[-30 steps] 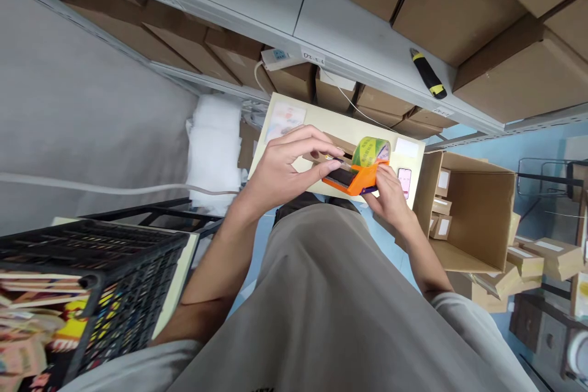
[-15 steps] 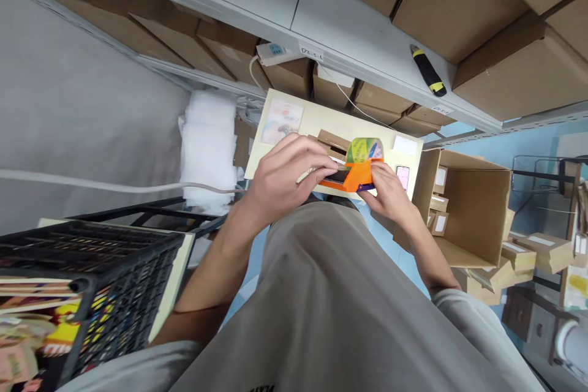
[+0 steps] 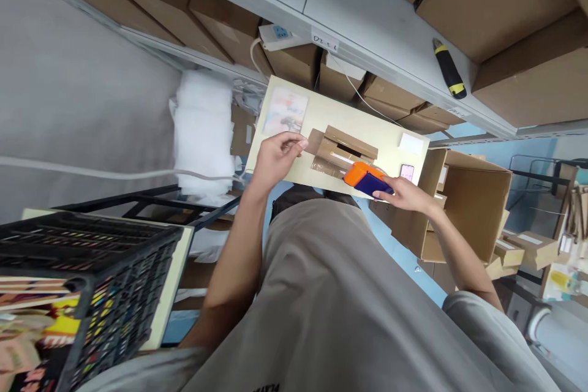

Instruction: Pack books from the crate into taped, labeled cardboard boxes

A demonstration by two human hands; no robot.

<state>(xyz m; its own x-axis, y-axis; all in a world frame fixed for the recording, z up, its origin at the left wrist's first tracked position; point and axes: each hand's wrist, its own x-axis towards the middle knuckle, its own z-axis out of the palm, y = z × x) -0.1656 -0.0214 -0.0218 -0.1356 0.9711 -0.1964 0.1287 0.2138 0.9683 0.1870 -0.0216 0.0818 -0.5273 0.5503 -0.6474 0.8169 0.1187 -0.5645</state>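
My right hand (image 3: 407,194) is wrapped around the orange and dark blue tape dispenser (image 3: 367,179), which is tilted over the right part of a small cardboard box (image 3: 344,148). The box lies on a cream tabletop, a dark gap showing between its flaps. Glossy tape (image 3: 324,165) shows along its near left side. At the box's left end, my left hand (image 3: 278,159) has thumb and fingers pinched together beside the left flap (image 3: 314,141). Whatever is between those fingertips is too small to make out.
A phone (image 3: 407,173) and a white label stack (image 3: 411,143) lie at the table's right. An open carton (image 3: 478,202) stands beyond. A utility knife (image 3: 449,68) rests on the shelf above. A black crate (image 3: 124,282) is at lower left, white foam sheets (image 3: 204,128) behind it.
My hands have moved apart, left hand to the left, right hand slightly right and down. The dispenser has turned over, so its blue side shows, and the box is more visible.
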